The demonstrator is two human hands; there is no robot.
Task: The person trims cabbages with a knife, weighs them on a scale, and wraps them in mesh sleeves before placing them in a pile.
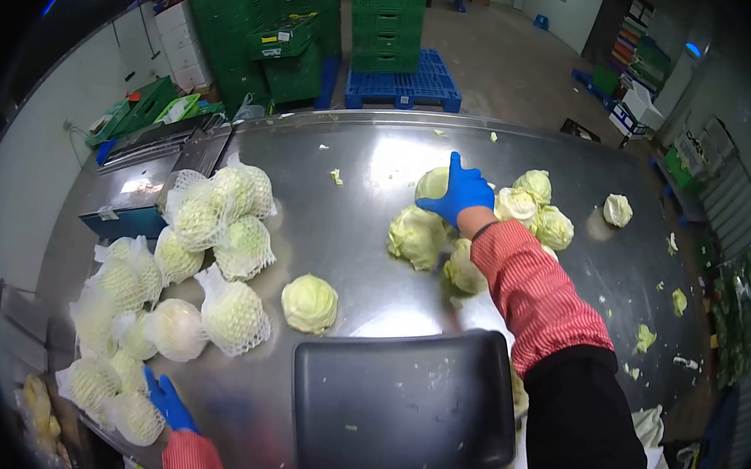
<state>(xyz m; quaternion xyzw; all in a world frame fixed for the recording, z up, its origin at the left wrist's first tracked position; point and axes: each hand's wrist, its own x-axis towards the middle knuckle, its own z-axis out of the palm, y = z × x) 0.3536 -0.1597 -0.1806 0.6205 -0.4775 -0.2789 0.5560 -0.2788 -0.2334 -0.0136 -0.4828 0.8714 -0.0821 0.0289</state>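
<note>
My right hand (464,193), in a blue glove, reaches across the metal table with thumb and fingers spread around the right side of a pale green cabbage (432,183). Just below it sit another cabbage (417,237) and a partly hidden cabbage (465,267) under my wrist. More bare cabbages (533,186) cluster to its right. At the lower left, my left hand (168,400), also blue-gloved, is open, its fingers stretched along a cabbage in white foam netting (134,417). Several other netted cabbages (234,316) are heaped beyond that hand.
A black tray (404,416) stands in front of me. One bare cabbage (309,304) lies between it and the netted heap; another cabbage (617,210) sits far right. Leaf scraps (645,338) dot the steel table (341,214). A metal-topped machine (134,187) stands left; green crates (387,21) rise behind.
</note>
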